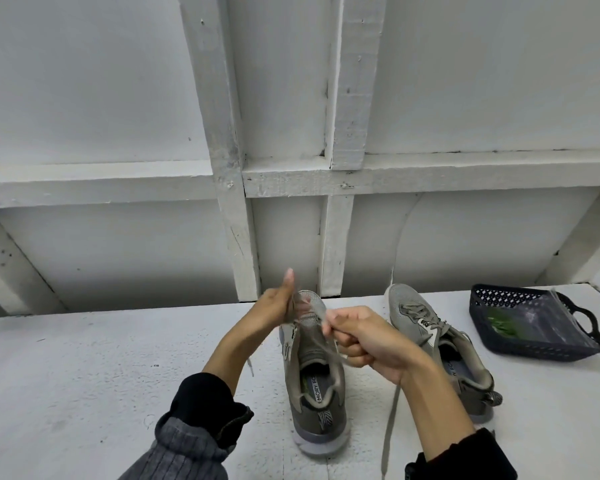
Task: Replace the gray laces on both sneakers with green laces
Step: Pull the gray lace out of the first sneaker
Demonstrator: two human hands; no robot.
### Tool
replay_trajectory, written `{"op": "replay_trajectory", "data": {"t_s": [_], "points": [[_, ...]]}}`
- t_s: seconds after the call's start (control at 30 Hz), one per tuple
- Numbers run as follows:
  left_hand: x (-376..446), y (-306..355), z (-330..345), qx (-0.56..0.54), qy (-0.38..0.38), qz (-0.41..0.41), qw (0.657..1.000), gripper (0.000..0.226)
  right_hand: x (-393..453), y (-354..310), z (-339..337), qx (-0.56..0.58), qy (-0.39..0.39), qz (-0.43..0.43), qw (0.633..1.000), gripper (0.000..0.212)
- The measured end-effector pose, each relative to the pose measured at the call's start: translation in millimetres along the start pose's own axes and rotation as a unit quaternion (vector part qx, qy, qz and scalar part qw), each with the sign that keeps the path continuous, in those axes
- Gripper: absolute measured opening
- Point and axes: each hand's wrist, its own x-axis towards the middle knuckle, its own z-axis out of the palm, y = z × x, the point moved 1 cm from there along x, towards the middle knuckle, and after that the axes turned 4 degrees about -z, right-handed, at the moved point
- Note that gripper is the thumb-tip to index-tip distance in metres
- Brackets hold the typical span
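Note:
Two gray sneakers stand on a white table, toes away from me. The left sneaker (317, 386) sits between my hands. My left hand (279, 304) holds its gray lace (317, 311) above the toe, thumb up. My right hand (359, 337) pinches the same lace near the tongue; a loose end (390, 420) hangs down past my right wrist toward the table's front. The right sneaker (440, 344) is still laced in gray and is untouched. Green laces (501, 325) lie in a clear bag inside a dark basket.
The dark plastic basket (534, 348) with a handle sits at the right of the table (84, 375). A white wall with wooden framing (236, 202) rises right behind the table's far edge. Another lace end (251, 365) shows beside my left forearm.

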Motion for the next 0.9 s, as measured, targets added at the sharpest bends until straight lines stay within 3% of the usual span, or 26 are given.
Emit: {"op": "replay_trajectory", "data": {"t_s": [0.03, 0.13, 0.2, 0.23, 0.3, 0.37, 0.47, 0.53, 0.6, 0.67, 0.77, 0.9], "points": [[3.4, 2.1, 1.6, -0.131, -0.005, 0.012, 0.991, 0.063, -0.6, 2.2, 3.1, -0.017, -0.024, 0.006, 1.000, 0.032], [0.5, 11.8, -5.3, -0.430, -0.089, 0.024, 0.898, 0.061, 0.6, 12.9, 4.7, -0.064, -0.045, 0.038, 0.996, 0.034], [-5.6, 16.8, -15.3, -0.497, -0.143, 0.004, 0.856, 0.062, 1.5, 18.3, 0.1, -0.063, -0.031, 0.051, 0.996, 0.035], [-7.1, 17.7, -19.0, -0.491, -0.168, -0.011, 0.855, 0.063, 1.5, 19.9, -3.4, -0.052, -0.018, 0.055, 0.997, 0.036], [-10.1, 15.1, -25.9, -0.385, -0.210, -0.031, 0.898, 0.070, 2.4, 20.4, -9.5, -0.020, 0.018, 0.055, 0.998, 0.035], [-17.1, 10.3, -25.8, -0.166, -0.248, -0.038, 0.954, 0.082, 3.3, 17.5, -14.1, 0.015, 0.055, 0.049, 0.997, 0.034], [-26.6, 6.4, -17.9, 0.148, -0.258, -0.047, 0.954, 0.089, 3.8, 9.4, -13.9, 0.042, 0.076, 0.023, 0.996, 0.033], [-23.9, 6.8, -10.1, 0.197, -0.188, -0.046, 0.961, 0.084, 2.8, 4.1, -8.6, 0.040, 0.063, 0.006, 0.997, 0.033], [-11.4, 2.4, -4.7, 0.096, -0.094, -0.024, 0.991, 0.072, 0.9, 1.6, -1.7, 0.025, 0.038, -0.004, 0.999, 0.033], [0.0, 0.7, -2.3, -0.114, -0.050, -0.009, 0.992, 0.058, 0.0, 4.2, 4.9, -0.008, 0.003, 0.002, 1.000, 0.033], [3.5, 2.5, -0.3, -0.434, -0.090, -0.013, 0.896, 0.049, 0.4, 13.2, 12.7, -0.055, -0.032, 0.033, 0.997, 0.034], [0.3, 2.1, -8.0, -0.596, -0.180, -0.014, 0.782, 0.038, -1.8, 18.8, 12.0, -0.087, -0.068, 0.070, 0.991, 0.036]]}}
